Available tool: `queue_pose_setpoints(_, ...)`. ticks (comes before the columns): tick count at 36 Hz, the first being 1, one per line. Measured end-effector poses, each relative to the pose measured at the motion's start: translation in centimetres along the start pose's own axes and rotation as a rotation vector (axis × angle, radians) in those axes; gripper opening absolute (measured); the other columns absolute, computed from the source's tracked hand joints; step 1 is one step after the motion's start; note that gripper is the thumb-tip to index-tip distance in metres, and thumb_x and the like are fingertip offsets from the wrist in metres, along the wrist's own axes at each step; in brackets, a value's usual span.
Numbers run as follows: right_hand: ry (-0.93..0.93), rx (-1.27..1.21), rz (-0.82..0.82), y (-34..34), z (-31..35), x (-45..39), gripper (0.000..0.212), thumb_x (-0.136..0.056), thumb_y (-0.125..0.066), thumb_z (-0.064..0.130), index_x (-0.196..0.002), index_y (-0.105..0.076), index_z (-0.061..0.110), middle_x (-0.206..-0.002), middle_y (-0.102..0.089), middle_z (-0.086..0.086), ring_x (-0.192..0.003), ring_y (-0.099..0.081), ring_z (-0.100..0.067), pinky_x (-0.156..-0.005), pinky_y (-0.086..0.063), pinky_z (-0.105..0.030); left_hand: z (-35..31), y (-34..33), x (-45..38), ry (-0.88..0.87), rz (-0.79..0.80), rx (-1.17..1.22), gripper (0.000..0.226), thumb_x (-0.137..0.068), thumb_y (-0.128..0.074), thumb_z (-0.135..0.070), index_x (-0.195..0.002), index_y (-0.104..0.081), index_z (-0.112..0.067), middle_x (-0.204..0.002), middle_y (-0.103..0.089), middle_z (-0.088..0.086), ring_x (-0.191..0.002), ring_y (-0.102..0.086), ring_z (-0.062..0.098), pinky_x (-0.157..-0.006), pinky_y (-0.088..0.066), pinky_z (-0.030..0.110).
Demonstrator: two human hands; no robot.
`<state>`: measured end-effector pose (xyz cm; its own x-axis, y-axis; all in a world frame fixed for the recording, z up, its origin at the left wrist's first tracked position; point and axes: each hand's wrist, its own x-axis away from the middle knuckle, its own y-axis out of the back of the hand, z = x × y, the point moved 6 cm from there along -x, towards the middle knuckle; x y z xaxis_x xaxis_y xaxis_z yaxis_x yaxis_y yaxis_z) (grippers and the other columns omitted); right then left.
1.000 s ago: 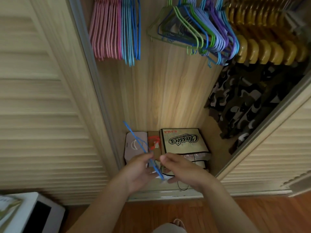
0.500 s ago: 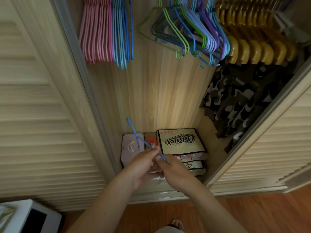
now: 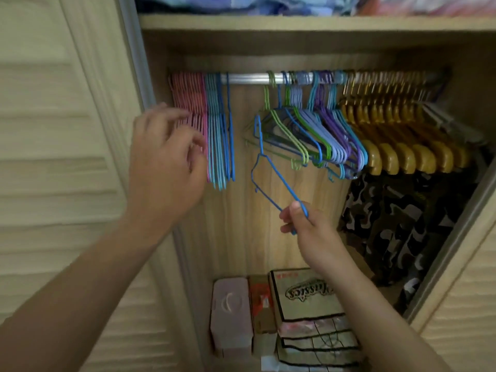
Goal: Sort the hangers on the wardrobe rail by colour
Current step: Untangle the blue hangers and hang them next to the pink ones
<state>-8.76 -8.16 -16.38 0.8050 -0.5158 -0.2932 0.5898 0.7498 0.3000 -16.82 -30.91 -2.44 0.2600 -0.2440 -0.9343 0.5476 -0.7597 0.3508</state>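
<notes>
Head cam is looking into the open wardrobe, both arms reaching in from the bottom of the frame. Right hand [image 3: 303, 224] is low and central, below the rail, wrist bent up a bit; its grip is a pinch, thumb on top and fingers curled under, holding one shoulder end of a blue wire hanger [image 3: 271, 178]. That hanger is off the rail [image 3: 247, 78], tilted, with its hook pointing up toward the messy bunch above it, and it sits in the gap between the two groups of hangers.

Left hand [image 3: 167, 157] is raised higher, back of the hand toward the camera, fingers spread and loosely bent. Its grip is open with nothing in it, and the fingertips are right at the pink hangers [image 3: 188, 108]; can't tell if they actually touch, it's blurry.

On the rail: pink hangers packed at the left end, light blue and blue hangers [image 3: 220, 135] just beside them, then a bare stretch of rail, then a mixed bunch of green, blue, lilac and purple hangers [image 3: 316, 130], then yellow wooden hangers [image 3: 397, 146] out to the right end. A camo garment [image 3: 402, 226] hangs under the yellow ones. Down on the wardrobe floor there's a lilac box [image 3: 232, 315] and a printed bag [image 3: 306, 294].
</notes>
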Motion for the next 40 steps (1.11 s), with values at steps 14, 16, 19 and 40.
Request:
queue_pose_setpoints(14,0.185,0.07,-0.08,-3.6,7.6,-12.8,0.041,-0.109,-0.036,0.037,-0.078,-0.059,0.023,-0.086,-0.069,-0.008,-0.084,-0.069,-0.028,-0.07,-0.045,-0.031,5.8,1.2,-7.8,0.106,-0.191,-0.404,0.078,-0.088,-0.058,-0.017,-0.161,-0.029,-0.022,-0.169,-0.011,0.022,-0.157,-0.004,0.042,-0.125,-0.01,0.059)
queue_pose_setpoints(16,0.17,0.081,-0.049,-4.5,7.3,-14.0,0.041,-0.109,-0.035,0.037,-0.081,-0.06,0.021,-0.088,-0.069,-0.01,-0.086,-0.07,-0.032,-0.064,-0.041,-0.029,5.8,1.2,-7.8,0.092,-0.207,-0.421,0.078,-0.088,-0.057,-0.017,-0.161,-0.03,-0.022,-0.169,-0.012,0.022,-0.157,-0.004,0.042,-0.125,-0.011,0.059)
queue_pose_setpoints(19,0.126,0.137,0.012,-5.9,5.5,-15.2,0.048,-0.106,-0.034,0.048,-0.112,-0.064,0.011,-0.103,-0.069,-0.01,-0.094,-0.069,-0.033,-0.072,-0.046,-0.034,5.9,1.1,-7.7,0.084,-0.213,-0.418,0.077,-0.088,-0.058,-0.015,-0.16,-0.031,-0.022,-0.169,-0.011,0.023,-0.157,-0.004,0.043,-0.124,-0.011,0.061)
queue_pose_setpoints(40,0.295,0.39,0.112,-8.6,4.0,-13.3,0.054,-0.105,-0.032,0.054,-0.156,-0.028,0.036,-0.133,-0.056,-0.004,-0.117,-0.058,-0.024,-0.096,-0.049,-0.042,6.0,0.7,-7.4,0.063,-0.229,-0.396,0.067,-0.091,-0.049,-0.014,-0.157,-0.038,-0.02,-0.169,-0.012,0.023,-0.157,-0.004,0.043,-0.124,-0.01,0.064)
